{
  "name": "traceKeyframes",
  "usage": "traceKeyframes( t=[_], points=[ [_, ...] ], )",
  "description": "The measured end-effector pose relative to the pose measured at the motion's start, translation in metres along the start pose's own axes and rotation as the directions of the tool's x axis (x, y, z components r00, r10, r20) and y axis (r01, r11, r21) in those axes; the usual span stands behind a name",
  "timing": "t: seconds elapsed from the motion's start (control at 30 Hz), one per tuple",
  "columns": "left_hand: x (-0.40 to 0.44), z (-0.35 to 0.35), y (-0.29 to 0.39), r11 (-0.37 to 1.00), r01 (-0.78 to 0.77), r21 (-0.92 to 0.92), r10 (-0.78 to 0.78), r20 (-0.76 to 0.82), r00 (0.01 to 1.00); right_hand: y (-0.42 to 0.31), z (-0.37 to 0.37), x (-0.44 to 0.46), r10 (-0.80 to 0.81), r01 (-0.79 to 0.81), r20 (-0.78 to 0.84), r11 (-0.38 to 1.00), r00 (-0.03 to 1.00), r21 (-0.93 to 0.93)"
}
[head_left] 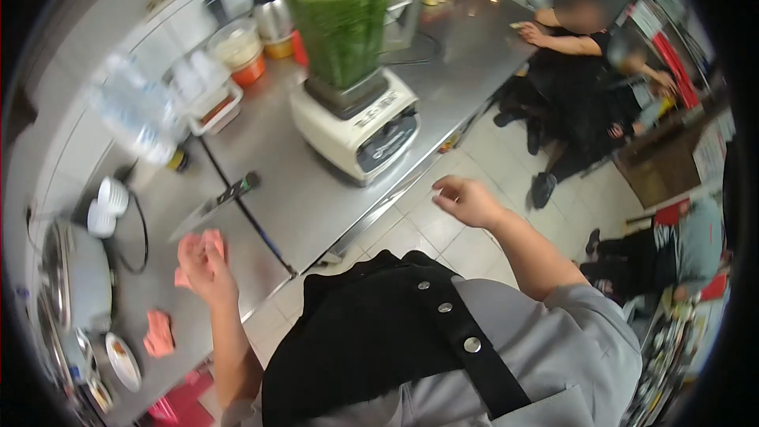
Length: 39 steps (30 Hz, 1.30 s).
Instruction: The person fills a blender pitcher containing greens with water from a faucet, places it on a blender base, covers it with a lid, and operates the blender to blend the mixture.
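On the steel counter (261,166), my left hand (207,267) is closed on a pink cloth (216,243) that shows around its fingers. A knife (237,188) with a dark handle lies just beyond it. My right hand (466,202) hangs in the air past the counter's front edge, fingers apart and slightly curled, holding nothing. Between and beyond the hands stands a white blender base (360,122), its jar (340,24) filled with green liquid. A second pink cloth (159,334) rests nearer the left side.
Plastic bottles (134,107), a white container (213,103), a tub (241,51) and a metal jug (270,8) stand along the wall. White cups (108,205) and a small plate (122,362) are at the left. Several people (577,55) are at the right.
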<state>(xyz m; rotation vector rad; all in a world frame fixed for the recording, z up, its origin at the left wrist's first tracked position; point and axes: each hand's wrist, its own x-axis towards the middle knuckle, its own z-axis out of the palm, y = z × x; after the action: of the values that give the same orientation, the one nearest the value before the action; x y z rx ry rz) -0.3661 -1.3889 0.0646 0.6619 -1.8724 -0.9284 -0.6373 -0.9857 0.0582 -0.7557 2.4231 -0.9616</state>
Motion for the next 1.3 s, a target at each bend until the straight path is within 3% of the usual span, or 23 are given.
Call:
traceKeyframes(
  t=[0.07, 0.13, 0.2, 0.27, 0.3, 0.37, 0.4, 0.43, 0.47, 0.5, 0.53, 0.63, 0.73, 0.83, 0.97, 1.03, 1.07, 1.1, 1.17, 1.2, 1.23, 1.3],
  points=[
    [0.001, 0.023, -0.002, 0.952, 0.195, -0.236, -0.195, 0.024, 0.981, 0.006, -0.006, -0.011, 0.081, -0.067, 0.104, 0.989, 0.991, -0.129],
    [-0.006, 0.037, -0.008, 0.988, 0.119, -0.097, -0.102, 0.163, 0.981, 0.035, 0.000, -0.015, 0.117, -0.024, 0.262, 0.943, 0.958, -0.332],
    [-0.016, 0.059, 0.024, 0.996, 0.085, -0.031, -0.070, 0.339, 0.938, 0.073, 0.012, -0.013, 0.119, 0.024, 0.283, 0.890, 0.952, -0.455],
    [-0.025, 0.103, 0.056, 0.969, 0.155, -0.194, -0.028, 0.535, 0.844, 0.103, 0.012, 0.010, 0.260, 0.049, 0.405, 0.789, 0.877, -0.613],
    [-0.034, 0.123, 0.073, 0.946, 0.210, -0.247, -0.009, 0.629, 0.777, 0.136, 0.017, 0.034, 0.277, 0.082, 0.401, 0.728, 0.873, -0.681],
    [-0.042, 0.173, 0.128, 0.962, 0.013, -0.272, 0.216, 0.794, 0.568, 0.175, 0.018, 0.059, 0.279, 0.131, 0.359, 0.600, 0.891, -0.790],
    [-0.045, 0.198, 0.160, 0.934, -0.120, -0.336, 0.354, 0.826, 0.438, 0.196, 0.017, 0.077, 0.313, 0.052, 0.304, 0.614, 0.900, -0.788],
    [-0.051, 0.220, 0.198, 0.927, -0.176, -0.332, 0.372, 0.873, 0.316, 0.181, 0.004, 0.083, 0.360, 0.037, 0.294, 0.576, 0.886, -0.816],
    [-0.059, 0.249, 0.211, 0.861, -0.220, -0.459, 0.500, 0.842, 0.201, 0.163, -0.009, 0.085, 0.389, 0.015, 0.257, 0.527, 0.885, -0.850],
    [-0.068, 0.273, 0.235, 0.835, -0.161, -0.527, 0.546, 0.831, 0.110, 0.160, -0.016, 0.098, 0.422, -0.022, 0.232, 0.516, 0.876, -0.857],
    [-0.078, 0.292, 0.260, 0.780, -0.150, -0.608, 0.618, 0.786, 0.024, 0.155, -0.009, 0.115, 0.503, -0.137, 0.152, 0.492, 0.851, -0.860],
    [-0.114, 0.327, 0.315, 0.634, -0.051, -0.772, 0.762, 0.634, -0.130, 0.158, -0.030, 0.119, 0.484, -0.171, 0.150, 0.557, 0.862, -0.813],
    [-0.131, 0.350, 0.340, 0.549, -0.078, -0.832, 0.813, 0.553, -0.185, 0.162, -0.044, 0.118, 0.416, -0.149, 0.194, 0.662, 0.888, -0.734],
    [-0.141, 0.397, 0.306, 0.697, -0.159, -0.699, 0.685, 0.715, -0.140, 0.167, -0.056, 0.113, 0.334, -0.110, 0.254, 0.773, 0.908, -0.625],
    [-0.143, 0.448, 0.217, 0.798, -0.356, -0.486, 0.522, 0.853, 0.006, 0.177, -0.058, 0.099, 0.243, -0.053, 0.351, 0.880, 0.904, -0.473],
    [-0.136, 0.430, 0.223, 0.928, -0.339, -0.156, 0.154, 0.988, -0.034, 0.188, -0.045, 0.100, 0.208, 0.014, 0.409, 0.879, 0.888, -0.477],
    [-0.134, 0.425, 0.209, 0.912, -0.402, -0.086, 0.063, 0.996, -0.069, 0.197, -0.034, 0.100, 0.204, 0.060, 0.438, 0.853, 0.876, -0.519],
    [-0.130, 0.414, 0.195, 0.871, -0.468, -0.148, 0.093, 0.986, -0.140, 0.213, -0.016, 0.103, 0.202, 0.125, 0.456, 0.797, 0.866, -0.591],
    [-0.117, 0.374, 0.215, 0.912, -0.347, -0.218, 0.179, 0.974, -0.142, 0.244, -0.001, 0.084, 0.258, 0.070, 0.434, 0.789, 0.863, -0.610],
    [-0.104, 0.354, 0.234, 0.936, -0.312, -0.163, 0.119, 0.981, -0.155, 0.274, 0.010, 0.067, 0.232, 0.023, 0.395, 0.838, 0.889, -0.544],
    [-0.087, 0.331, 0.254, 0.939, -0.282, -0.199, 0.168, 0.977, -0.131, 0.305, 0.024, 0.050, 0.291, -0.032, 0.390, 0.834, 0.874, -0.551],
    [-0.041, 0.283, 0.300, 0.915, -0.350, -0.200, 0.218, 0.976, 0.012, 0.392, 0.067, 0.000, 0.479, -0.122, 0.488, 0.794, 0.730, -0.596]
  ],
)
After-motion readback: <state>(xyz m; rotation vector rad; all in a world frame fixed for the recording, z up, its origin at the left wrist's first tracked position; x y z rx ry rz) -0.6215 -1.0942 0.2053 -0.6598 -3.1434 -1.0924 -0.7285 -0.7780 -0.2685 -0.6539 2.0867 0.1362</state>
